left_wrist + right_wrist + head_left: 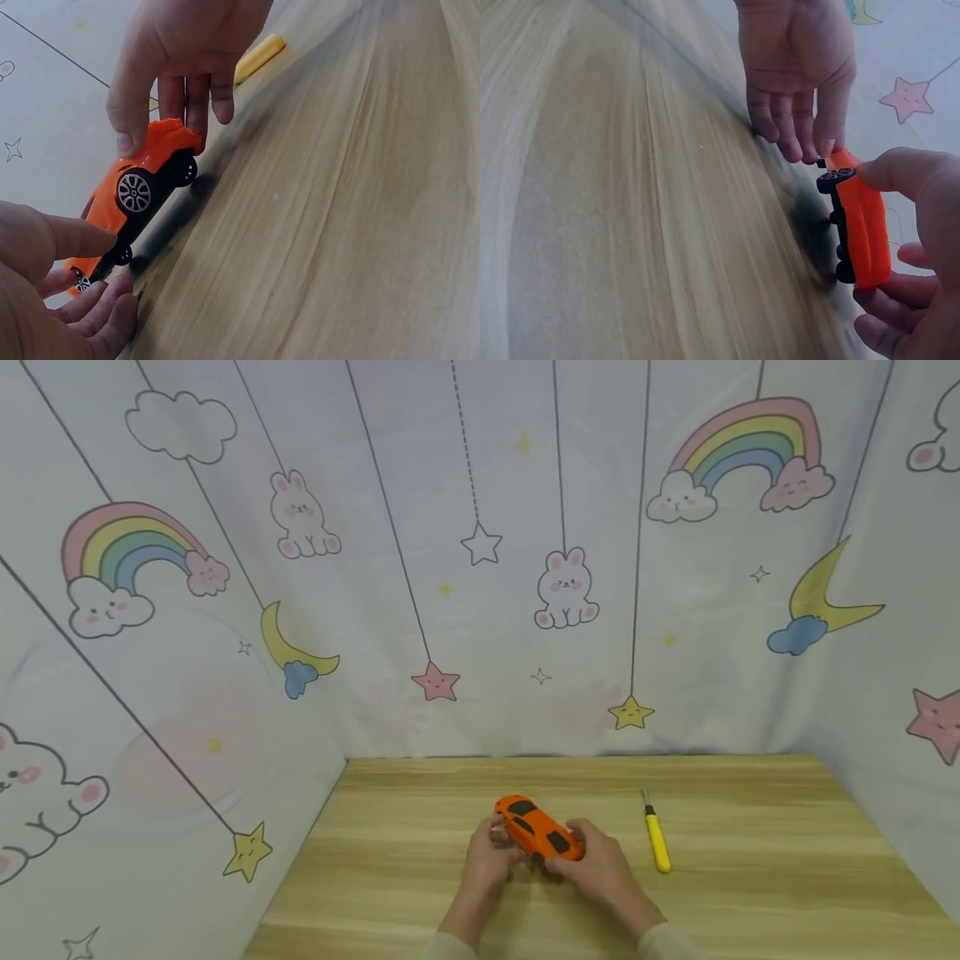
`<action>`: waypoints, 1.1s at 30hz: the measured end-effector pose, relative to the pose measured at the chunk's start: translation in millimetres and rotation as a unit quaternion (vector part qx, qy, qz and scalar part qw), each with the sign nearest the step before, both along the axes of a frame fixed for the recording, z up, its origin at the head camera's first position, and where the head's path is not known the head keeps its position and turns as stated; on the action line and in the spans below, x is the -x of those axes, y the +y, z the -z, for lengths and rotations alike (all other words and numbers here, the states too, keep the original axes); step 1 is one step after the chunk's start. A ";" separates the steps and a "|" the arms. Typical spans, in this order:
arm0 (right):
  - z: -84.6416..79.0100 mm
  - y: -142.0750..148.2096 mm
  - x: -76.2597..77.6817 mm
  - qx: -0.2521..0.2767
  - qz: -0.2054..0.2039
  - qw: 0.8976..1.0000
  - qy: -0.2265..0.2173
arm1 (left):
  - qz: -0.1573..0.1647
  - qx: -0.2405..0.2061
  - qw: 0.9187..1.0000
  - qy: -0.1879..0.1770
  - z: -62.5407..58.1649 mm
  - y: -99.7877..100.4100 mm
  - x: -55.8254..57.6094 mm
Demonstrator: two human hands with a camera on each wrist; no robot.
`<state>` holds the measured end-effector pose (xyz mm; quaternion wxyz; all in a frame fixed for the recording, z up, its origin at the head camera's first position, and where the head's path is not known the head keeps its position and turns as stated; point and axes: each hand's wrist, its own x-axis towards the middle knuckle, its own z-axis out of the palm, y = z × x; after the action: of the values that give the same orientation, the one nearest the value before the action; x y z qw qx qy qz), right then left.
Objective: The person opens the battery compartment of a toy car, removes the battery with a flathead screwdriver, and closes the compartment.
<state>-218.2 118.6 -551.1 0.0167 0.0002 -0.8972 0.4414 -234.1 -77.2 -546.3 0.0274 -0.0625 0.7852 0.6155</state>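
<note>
An orange toy car point(534, 828) with dark windows and black wheels is held between both hands, close over the wooden table. My left hand point(489, 858) grips its far-left end, thumb and fingers on opposite sides. At the near-right end, my right hand point(602, 865) pinches the body between thumb and fingers. Silver-spoked wheels and a black underside edge show on the tilted car point(111, 208) in the left wrist view. In the right wrist view, the orange side of the car point(864, 232) faces the camera, the right thumb on its upper end.
To the right of the hands lies a yellow-handled screwdriver point(656, 839), its metal shaft pointing to the back. The wood-grain table point(780, 860) is bounded at the back and sides by white cloth walls point(495, 627) printed with rainbows, rabbits and stars.
</note>
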 end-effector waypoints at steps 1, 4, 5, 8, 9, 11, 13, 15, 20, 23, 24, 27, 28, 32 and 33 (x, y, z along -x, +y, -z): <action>-0.6 1.1 0.0 0.007 -0.001 1.000 -0.002 | -0.001 0.001 1.000 0.002 0.6 0.0 0.0; -2.5 5.0 -0.5 0.028 -0.004 1.000 -0.006 | -0.005 0.003 1.000 0.002 1.9 0.8 -0.5; -2.9 6.0 -0.7 0.033 -0.005 0.999 -0.007 | -0.005 0.003 1.000 0.003 2.1 0.8 -0.9; -2.6 8.9 -0.2 0.048 -0.007 0.999 -0.010 | -0.007 0.006 1.000 0.009 3.6 1.2 -0.3; -2.6 9.7 0.3 0.053 -0.008 0.999 -0.011 | -0.008 0.006 1.000 0.011 3.8 1.1 -0.1; -2.3 11.3 1.5 0.059 -0.008 0.998 -0.013 | -0.011 0.006 1.000 0.012 5.1 0.9 1.4; -2.8 13.6 2.3 0.063 -0.009 0.998 -0.013 | -0.014 0.009 1.000 0.012 5.6 0.8 2.8; -3.8 15.5 2.7 0.067 -0.011 0.998 -0.012 | -0.017 0.020 1.000 0.017 5.6 1.0 4.4; -5.8 19.0 1.6 0.076 -0.019 0.997 -0.009 | -0.027 0.054 0.998 0.029 6.6 2.7 6.2; -6.1 20.2 0.3 0.073 -0.026 0.997 -0.008 | -0.034 0.056 0.997 0.029 6.7 3.5 6.2; -6.0 20.5 0.0 0.072 -0.027 0.997 -0.008 | -0.035 0.053 0.998 0.028 7.0 3.7 6.5; -5.1 21.9 -0.3 0.069 -0.030 0.997 -0.005 | -0.034 0.048 0.998 0.028 6.9 4.0 7.7; -4.6 22.5 -0.1 0.067 -0.033 0.997 -0.004 | -0.032 0.045 0.998 0.031 6.9 4.0 8.1; -3.8 24.2 0.5 0.077 -0.038 0.996 0.000 | -0.020 0.038 0.998 0.037 7.7 3.7 9.5; -3.5 24.6 0.6 0.080 -0.038 0.996 0.001 | -0.017 0.034 0.999 0.037 8.2 3.5 9.9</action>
<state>-218.8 143.2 -547.6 0.0009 0.0334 -0.8583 0.5120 -244.1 -73.7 -554.5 -0.0140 -0.0543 0.8052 0.5904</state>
